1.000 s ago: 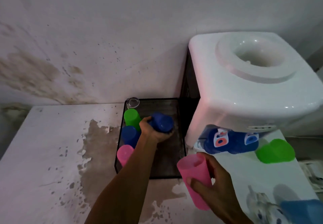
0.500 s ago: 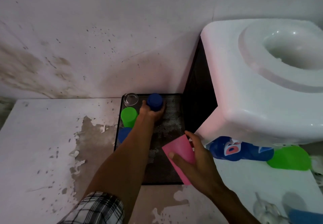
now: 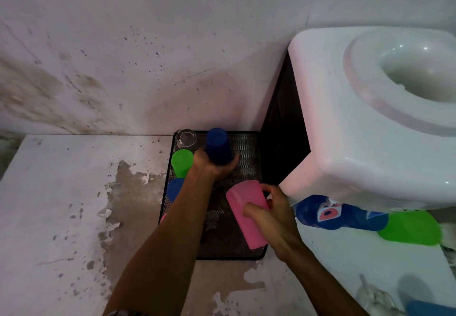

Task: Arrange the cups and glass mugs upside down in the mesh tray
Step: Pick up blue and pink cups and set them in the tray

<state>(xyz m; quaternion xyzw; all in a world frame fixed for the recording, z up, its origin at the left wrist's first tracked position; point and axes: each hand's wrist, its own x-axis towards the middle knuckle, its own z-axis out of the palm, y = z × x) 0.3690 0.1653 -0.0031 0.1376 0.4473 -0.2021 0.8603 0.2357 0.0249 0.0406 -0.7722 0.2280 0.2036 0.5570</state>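
A black mesh tray (image 3: 249, 143) lies against the wall beside the dispenser. My left hand (image 3: 217, 165) grips a dark blue cup (image 3: 218, 145) standing upside down near the tray's back. A glass mug (image 3: 186, 138), a green cup (image 3: 182, 162) and another blue cup (image 3: 175, 188) stand inverted along the tray's left side; a pink cup (image 3: 163, 217) peeks out behind my left forearm. My right hand (image 3: 274, 219) holds a pink cup (image 3: 246, 212) tilted, base up, over the tray's front right.
A white water dispenser (image 3: 370, 118) stands right of the tray. A green cup (image 3: 409, 228) lies on its side on the patterned white surface (image 3: 345, 266) at right, and a blue object (image 3: 429, 308) shows at the bottom right corner. The worn tabletop (image 3: 74, 204) stretches left.
My left hand has stood the dark blue cup upside down at the back of the tray. My right hand has brought the pink cup over the tray and tipped it base up.
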